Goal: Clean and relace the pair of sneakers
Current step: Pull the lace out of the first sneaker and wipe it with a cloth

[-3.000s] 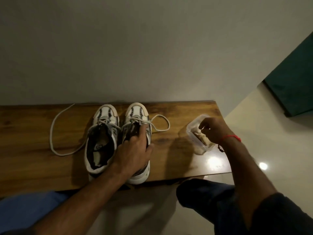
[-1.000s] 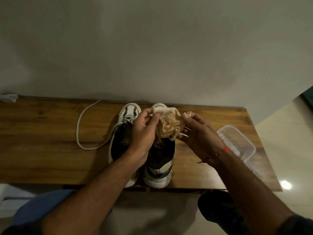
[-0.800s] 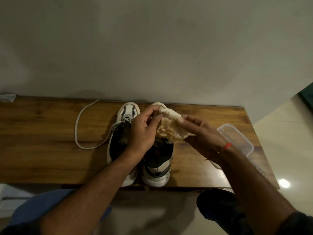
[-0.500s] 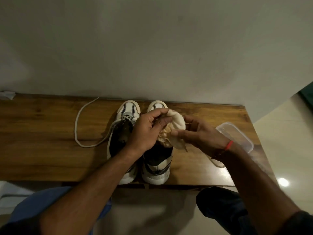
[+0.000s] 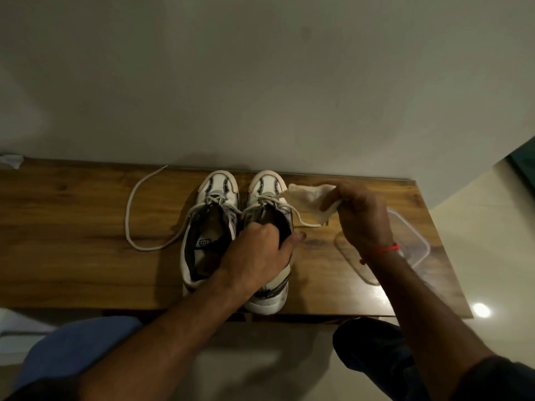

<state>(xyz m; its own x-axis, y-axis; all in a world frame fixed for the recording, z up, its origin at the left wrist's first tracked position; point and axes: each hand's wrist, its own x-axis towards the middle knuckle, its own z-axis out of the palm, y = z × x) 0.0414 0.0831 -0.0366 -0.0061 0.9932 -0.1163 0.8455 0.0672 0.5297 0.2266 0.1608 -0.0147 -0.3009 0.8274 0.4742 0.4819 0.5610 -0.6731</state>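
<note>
Two white sneakers stand side by side on the wooden bench [image 5: 72, 227], toes toward the wall. My left hand [image 5: 257, 253] grips the collar of the right sneaker [image 5: 267, 192], fingers curled into its opening and thumb on the outer side. The left sneaker [image 5: 211, 227] sits untouched beside it, its loose white lace [image 5: 133, 215] looping out over the wood to the left. My right hand [image 5: 359, 215] pinches a crumpled beige cloth [image 5: 309, 201] just right of the right sneaker's toe, above the bench.
A clear plastic container [image 5: 405, 244] lies on the bench's right end, partly under my right wrist. A small white scrap [image 5: 11, 161] sits at the far left by the wall. My knees are below the bench's front edge. Glossy floor lies to the right.
Both hands held the cloth over the right sneaker. My left hand has let go and dropped to grip that sneaker's collar; my right hand carried the cloth to the right.
</note>
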